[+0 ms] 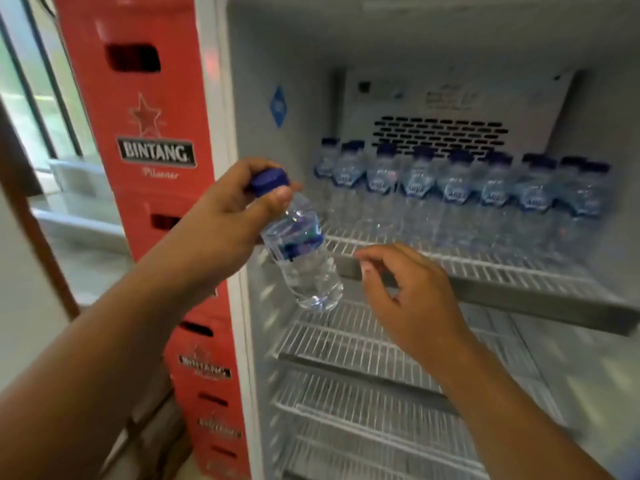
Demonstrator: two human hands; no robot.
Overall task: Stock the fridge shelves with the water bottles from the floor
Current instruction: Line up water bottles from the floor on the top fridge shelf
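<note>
Partway done, the left hand (225,216) pinches a clear plastic blue-capped water bottle (301,258) by its cap before the white wire top shelf (485,268), whose back row of bottles (457,188) is filled; lower wire shelves (346,341) await stock; the right hand (412,299) hangs loose, holding nothing.

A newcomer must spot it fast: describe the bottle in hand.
Find the open white fridge beside the red crates. At its left edge, the left hand grips a water bottle by its blue cap. Unlike the shelved row, it hangs tilted in mid-air.

Red Bintang crates (149,140) stand stacked in a tall column, a glass pane (20,98) beyond them at left.
</note>
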